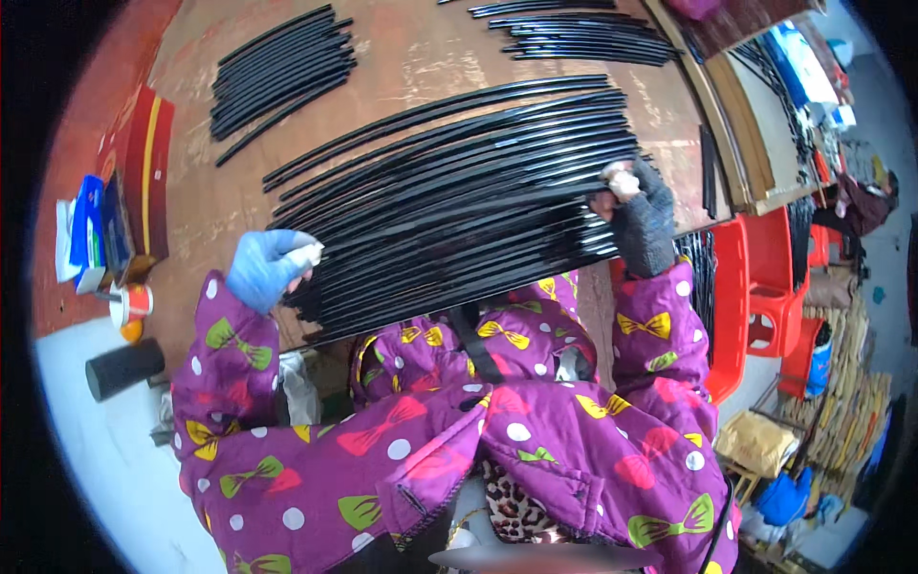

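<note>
A wide row of glossy, slim black rods (449, 143) lies side by side across the brown table in front of me. My left hand (268, 266), in a light blue glove with pale covering on the fingertips, is pinched at the left end of one black rod (459, 222). At that rod's right end, my right hand (639, 215) is closed; it wears a dark grey glove and white wrapping on the thumb. The rod runs between both hands, over the others. My fingers partly hide its ends.
Further bundles of black rods lie at the table's far left (282, 72) and far right (583, 36). A dark red box (143, 172) and a paper cup (131, 304) stand at the left. Red plastic stools (732, 306) are at the right, beyond the table (402, 53).
</note>
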Tool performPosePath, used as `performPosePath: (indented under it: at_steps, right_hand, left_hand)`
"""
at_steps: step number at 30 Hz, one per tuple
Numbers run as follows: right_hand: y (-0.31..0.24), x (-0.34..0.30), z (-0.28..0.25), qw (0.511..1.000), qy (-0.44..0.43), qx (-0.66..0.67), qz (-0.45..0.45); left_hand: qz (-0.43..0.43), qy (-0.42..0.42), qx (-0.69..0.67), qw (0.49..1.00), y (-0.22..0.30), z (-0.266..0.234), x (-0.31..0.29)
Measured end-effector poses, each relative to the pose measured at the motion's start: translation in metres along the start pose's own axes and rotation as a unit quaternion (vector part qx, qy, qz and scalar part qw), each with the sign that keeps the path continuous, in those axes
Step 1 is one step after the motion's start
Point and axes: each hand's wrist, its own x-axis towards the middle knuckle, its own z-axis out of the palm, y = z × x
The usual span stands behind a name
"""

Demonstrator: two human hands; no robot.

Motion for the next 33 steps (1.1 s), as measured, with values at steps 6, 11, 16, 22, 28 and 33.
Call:
performPosePath:
  at_steps: [6, 11, 16, 22, 28, 33]
  right_hand:
    - [0.004, 0.002, -0.010, 1.000, -0.006, -0.001, 0.011]
    - [0.003, 0.002, -0.015, 0.999, -0.012, 0.045, 0.018]
    - [0.002, 0.005, -0.019, 0.997, -0.011, 0.064, 0.032]
    - [-0.003, 0.005, -0.009, 0.992, -0.038, 0.122, 0.007]
    - [-0.002, 0.006, -0.011, 0.994, -0.027, 0.106, 0.016]
    - [-0.007, 0.011, -0.036, 0.999, 0.018, 0.030, 0.006]
  left_hand:
    - [0.002, 0.037, 0.019, 0.999, 0.008, 0.006, -0.012]
    - [0.202, 0.097, 0.107, 0.969, 0.010, 0.013, -0.014]
    - [0.397, 0.207, 0.290, 0.846, 0.019, 0.017, -0.023]
    - [0.221, 0.117, 0.103, 0.963, 0.007, 0.015, -0.020]
    - [0.023, 0.070, -0.116, 0.990, 0.003, 0.011, -0.016]
    - [0.027, 0.048, -0.140, 0.989, -0.006, 0.000, -0.017]
